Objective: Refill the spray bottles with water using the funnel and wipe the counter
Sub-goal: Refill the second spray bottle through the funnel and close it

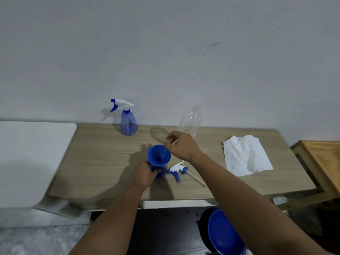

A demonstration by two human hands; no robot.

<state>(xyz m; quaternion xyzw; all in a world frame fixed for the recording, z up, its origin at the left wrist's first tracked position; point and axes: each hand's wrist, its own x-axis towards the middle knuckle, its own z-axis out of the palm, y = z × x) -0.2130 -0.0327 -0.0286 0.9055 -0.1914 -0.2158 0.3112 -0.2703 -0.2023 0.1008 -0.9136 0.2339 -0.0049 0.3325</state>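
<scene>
Funnel [159, 155] conical blue plastic | left hand [144, 174] grips bottle [159, 173] | right hand [181, 147] seemingly loose

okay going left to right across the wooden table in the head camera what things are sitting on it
spray bottle with its head on → funnel in the open bottle the left hand grips → loose sprayer head → clear plastic bottle → white paper towel.
</scene>
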